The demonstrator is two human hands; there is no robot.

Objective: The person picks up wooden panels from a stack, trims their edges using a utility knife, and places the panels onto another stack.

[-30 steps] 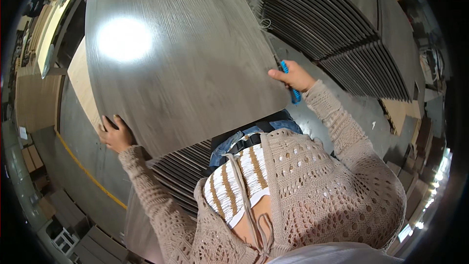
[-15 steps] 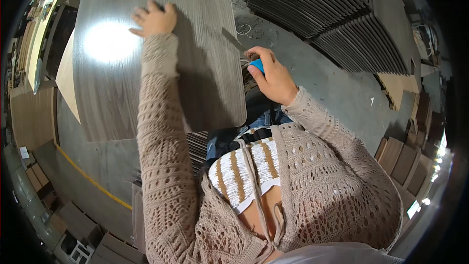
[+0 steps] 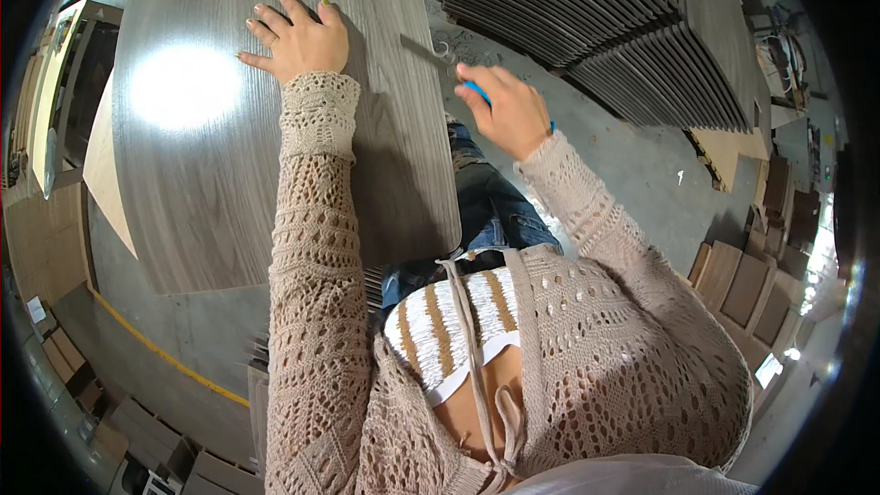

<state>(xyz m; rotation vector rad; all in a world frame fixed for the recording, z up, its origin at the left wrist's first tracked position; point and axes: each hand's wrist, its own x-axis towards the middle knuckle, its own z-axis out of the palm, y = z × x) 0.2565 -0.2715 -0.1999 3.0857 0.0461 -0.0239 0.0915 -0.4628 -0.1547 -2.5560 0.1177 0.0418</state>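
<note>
A large grey board [image 3: 275,128] fills the upper left of the frame. The left hand [image 3: 298,37] lies open and flat on its upper part. At its right edge, the right hand [image 3: 509,110] is closed around a blue-handled tool [image 3: 475,90]. Stacked dark panels [image 3: 596,27] lie upper right.

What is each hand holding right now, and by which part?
The right hand grips a blue-handled tool by its handle, blade at the panel's edge. The left hand holds nothing; it lies flat on the grey panel.
</note>
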